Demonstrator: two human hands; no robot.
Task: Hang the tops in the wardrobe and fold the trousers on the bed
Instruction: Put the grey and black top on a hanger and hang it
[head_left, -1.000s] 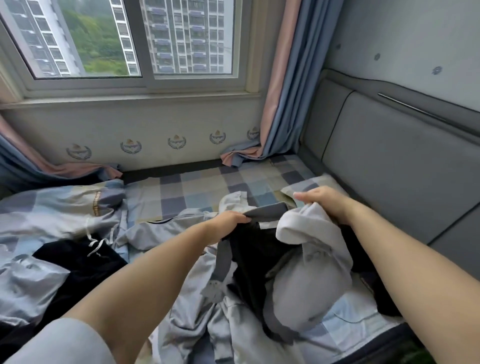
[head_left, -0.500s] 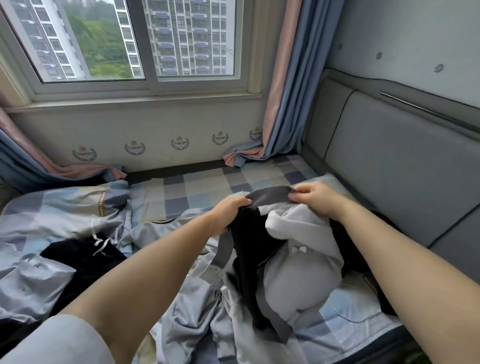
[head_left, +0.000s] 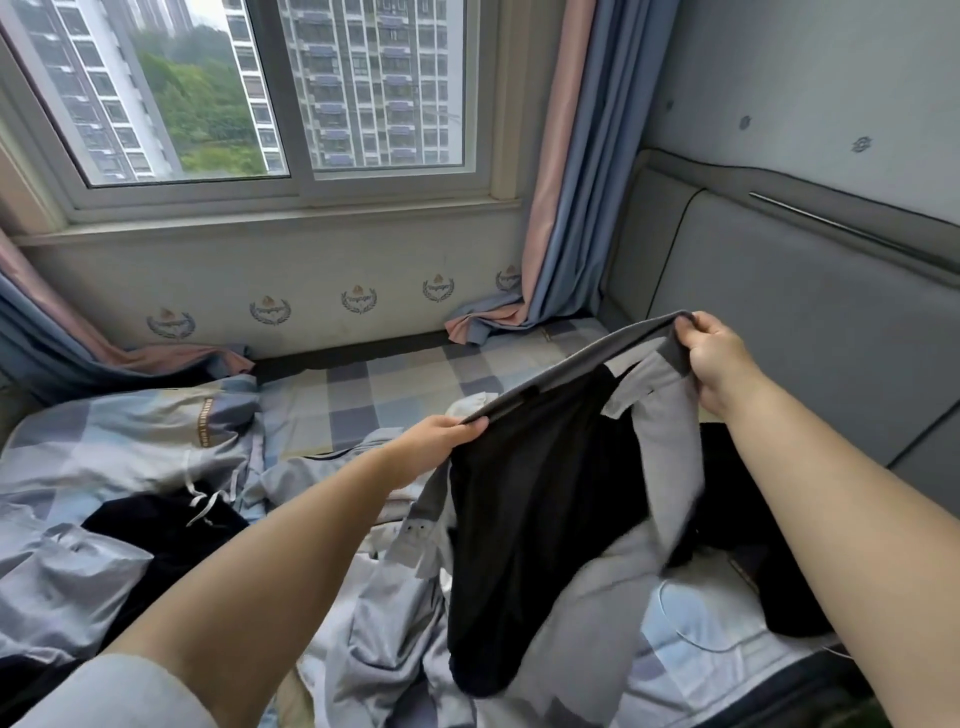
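A person is holding up a black-and-grey garment (head_left: 540, 499) above the bed (head_left: 363, 395), its grey band (head_left: 582, 371) stretching taut between both hands. The left hand (head_left: 441, 441) is pinching the lower end of the band, fingers (head_left: 470, 427) curling tightly over the edge. The right hand (head_left: 719, 358) is gripping the higher end near the headboard (head_left: 789, 332), fingers folding closed around bunched grey cloth. The garment's black body is hanging down from the band, blurring at the hem, its foot trailing onto rumpled pale clothes (head_left: 384, 634) lying on the checked sheet. Whether it is a top or trousers cannot be told. Further left, a dark garment with a white drawstring (head_left: 200, 506) is lying on a checked quilt (head_left: 104, 447). Beyond the bed, blue-and-pink curtains (head_left: 561, 208) are framing a window (head_left: 280, 104) that is looking out on tower blocks.
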